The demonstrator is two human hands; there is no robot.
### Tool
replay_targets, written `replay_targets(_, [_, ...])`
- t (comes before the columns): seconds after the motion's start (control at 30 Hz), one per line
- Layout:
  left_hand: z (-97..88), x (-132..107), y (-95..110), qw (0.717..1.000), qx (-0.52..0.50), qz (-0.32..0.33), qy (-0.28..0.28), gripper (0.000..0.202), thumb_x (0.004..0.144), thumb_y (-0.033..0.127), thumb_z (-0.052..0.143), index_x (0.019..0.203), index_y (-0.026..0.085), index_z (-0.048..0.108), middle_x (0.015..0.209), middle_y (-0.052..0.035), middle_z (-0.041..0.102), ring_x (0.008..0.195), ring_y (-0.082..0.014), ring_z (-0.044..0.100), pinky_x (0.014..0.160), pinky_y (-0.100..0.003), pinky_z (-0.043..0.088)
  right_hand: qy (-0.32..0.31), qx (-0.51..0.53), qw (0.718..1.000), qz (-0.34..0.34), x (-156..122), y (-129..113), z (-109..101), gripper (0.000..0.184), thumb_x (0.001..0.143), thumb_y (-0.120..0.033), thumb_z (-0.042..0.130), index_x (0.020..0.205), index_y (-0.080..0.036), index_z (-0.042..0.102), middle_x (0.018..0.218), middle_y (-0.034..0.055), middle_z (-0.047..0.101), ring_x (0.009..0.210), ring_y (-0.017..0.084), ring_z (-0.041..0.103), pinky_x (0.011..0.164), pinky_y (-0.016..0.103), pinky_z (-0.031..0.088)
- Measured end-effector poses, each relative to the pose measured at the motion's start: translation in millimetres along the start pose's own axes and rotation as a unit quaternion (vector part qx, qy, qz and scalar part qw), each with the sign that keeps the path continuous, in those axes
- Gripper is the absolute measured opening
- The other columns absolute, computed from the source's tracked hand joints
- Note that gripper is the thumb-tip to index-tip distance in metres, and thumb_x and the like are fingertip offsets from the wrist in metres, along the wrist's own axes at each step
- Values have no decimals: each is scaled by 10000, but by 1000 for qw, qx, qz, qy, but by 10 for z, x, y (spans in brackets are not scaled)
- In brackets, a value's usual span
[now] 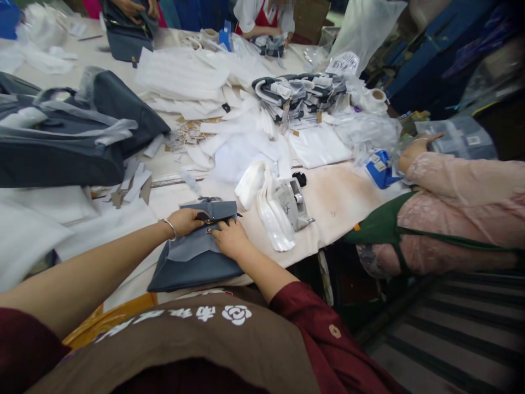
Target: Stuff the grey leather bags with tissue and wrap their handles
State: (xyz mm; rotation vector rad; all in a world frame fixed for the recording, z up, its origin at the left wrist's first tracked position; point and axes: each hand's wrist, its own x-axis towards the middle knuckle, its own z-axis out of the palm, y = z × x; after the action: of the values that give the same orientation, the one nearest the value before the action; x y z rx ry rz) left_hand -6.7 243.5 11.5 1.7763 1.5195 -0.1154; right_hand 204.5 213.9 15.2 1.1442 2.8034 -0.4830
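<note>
A dark blue-grey handbag (196, 272) lies at the table's front edge, close to my body, with a lighter grey sheet or lining over its upper part. My left hand (185, 221), with a bangle at the wrist, grips the bag's upper edge beside a small gold-coloured metal fitting. From the other side my right hand (232, 239) has its bent fingers on the bag, just below the flap (221, 209) and near a second small metal piece. The fingertips of both hands are partly hidden in the folds.
Larger dark bags (61, 164) stand on the left. White sheets (180, 74), bundled straps (303, 93) and a tape dispenser (293, 202) with white strips lie beyond my hands. On the right a co-worker's hand (416, 152) touches a wrapped package (461, 137); other people work across the table.
</note>
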Motion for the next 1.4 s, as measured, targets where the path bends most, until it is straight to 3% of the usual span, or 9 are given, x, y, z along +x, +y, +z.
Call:
replay_targets(0.37, [41,-127,101,995,77,-45,38,355,818,301,492,1135,262,649,953,-18,710,872,-201,631,795,-269,456,-52,-33,998,10,79,-179,-121,298,915,-210,427,1095,-166,661,1096,131,604,1063,316,452,899,504,315])
replay_targets(0.53, [141,-178,55,996,28,-65,54,343,809,316,505,1109,257,660,896,12,716,819,-177,636,733,-234,467,-8,-40,998,-53,54,-145,-55,275,901,-155,425,1018,-95,667,1038,163,588,993,274,471,842,415,354])
replay_targets(0.63, [172,-191,35,996,-15,-70,61,341,784,329,516,1079,261,673,918,29,717,832,-167,642,728,-214,475,27,-43,996,-76,24,-98,-2,283,922,-162,387,999,-106,654,1008,145,581,953,255,484,823,392,358])
replay_targets(0.77, [195,-179,0,995,-31,-65,73,347,762,361,540,1063,269,686,913,39,721,826,-171,646,749,-217,486,29,-48,995,-77,-4,-91,16,286,940,-173,368,1069,-143,622,994,120,582,936,244,494,796,380,359])
replay_targets(1.17, [262,-180,-98,996,-31,-34,82,346,793,340,503,1090,272,666,961,17,714,879,-183,645,757,-238,479,-14,-65,998,-14,21,-171,-34,323,933,-206,380,1114,-180,645,1070,125,569,994,259,491,821,411,347])
replay_targets(1.4, [282,-234,15,991,91,-29,91,335,844,362,489,1125,299,660,1151,-5,656,986,-204,616,828,-264,457,-26,-45,998,44,53,-228,-19,319,909,-240,401,1079,-193,667,1098,126,575,1000,273,500,828,422,354])
